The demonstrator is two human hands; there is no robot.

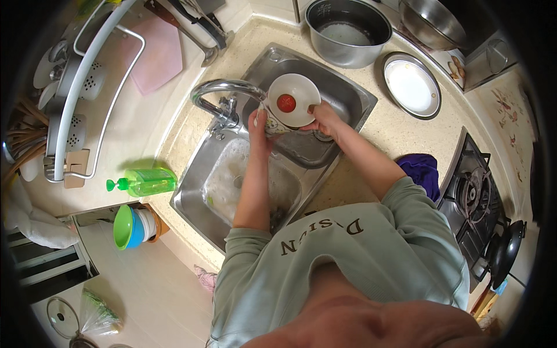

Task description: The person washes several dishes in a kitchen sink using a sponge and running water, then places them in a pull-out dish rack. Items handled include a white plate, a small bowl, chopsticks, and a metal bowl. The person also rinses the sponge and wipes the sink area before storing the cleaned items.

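Note:
Both my hands grip a white bowl [300,85] with a red round mark inside. It is held up over the right basin [348,102] of a stainless-steel double sink, just by the spout of the chrome faucet [226,85]. My left hand [260,130] is on its lower left, where a floral-patterned wall [276,125] shows; I cannot tell whether this belongs to a second bowl. My right hand [324,117] has its thumb over the right rim and its fingers beneath. Sudsy water lies in the left basin [222,174].
A rice-cooker inner pot [348,56] and a white plate [411,87] stand right of the sink. Left is a green soap pump bottle [150,182]. A purple cloth [420,172] lies near the gas stove [472,195]. A white rack rail [74,100] curves above the left counter.

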